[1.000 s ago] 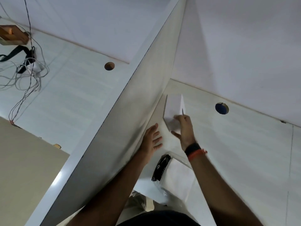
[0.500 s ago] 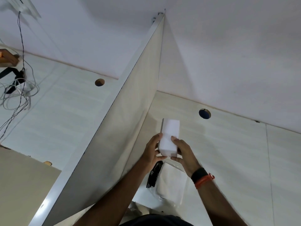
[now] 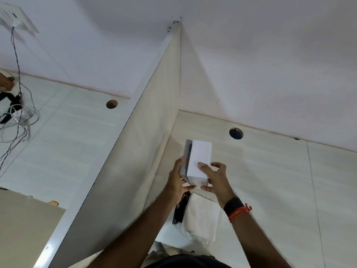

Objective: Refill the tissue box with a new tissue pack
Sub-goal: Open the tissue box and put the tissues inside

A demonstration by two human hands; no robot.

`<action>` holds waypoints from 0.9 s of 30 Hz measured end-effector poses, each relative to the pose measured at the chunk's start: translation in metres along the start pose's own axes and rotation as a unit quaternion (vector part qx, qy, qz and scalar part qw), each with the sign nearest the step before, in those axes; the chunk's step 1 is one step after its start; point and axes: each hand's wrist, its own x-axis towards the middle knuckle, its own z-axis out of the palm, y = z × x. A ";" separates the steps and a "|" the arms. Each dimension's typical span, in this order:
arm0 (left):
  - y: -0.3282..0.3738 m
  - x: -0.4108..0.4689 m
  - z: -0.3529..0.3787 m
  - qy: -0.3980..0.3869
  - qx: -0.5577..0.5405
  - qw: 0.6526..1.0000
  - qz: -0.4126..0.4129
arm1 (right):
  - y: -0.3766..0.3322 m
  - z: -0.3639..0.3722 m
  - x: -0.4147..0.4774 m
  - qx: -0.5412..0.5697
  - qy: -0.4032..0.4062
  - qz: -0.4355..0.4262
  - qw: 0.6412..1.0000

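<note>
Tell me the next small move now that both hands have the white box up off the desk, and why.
Probably pull the box open. The white tissue box is held between the left hand and right hand, and a dark seam shows along its left edge. The new tissue pack lies wrapped on the desk just below, not yet touched.

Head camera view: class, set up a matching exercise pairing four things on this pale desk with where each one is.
Things:
1. white rectangular tissue box
2. clear plastic tissue pack with a black end
3. black and orange wristbands
4. round blue-dark cable hole

Places:
A. in the desk surface, near the back wall
B. lying on the desk, below the hands
C. on the right wrist
D. held up between the left hand and right hand

Pairs: 1-D, 2-B, 3-C, 4-A
</note>
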 end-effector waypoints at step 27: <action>0.020 0.092 0.003 0.049 -0.104 0.991 -0.072 | 0.016 -0.100 0.103 -0.012 0.273 -0.007 0.962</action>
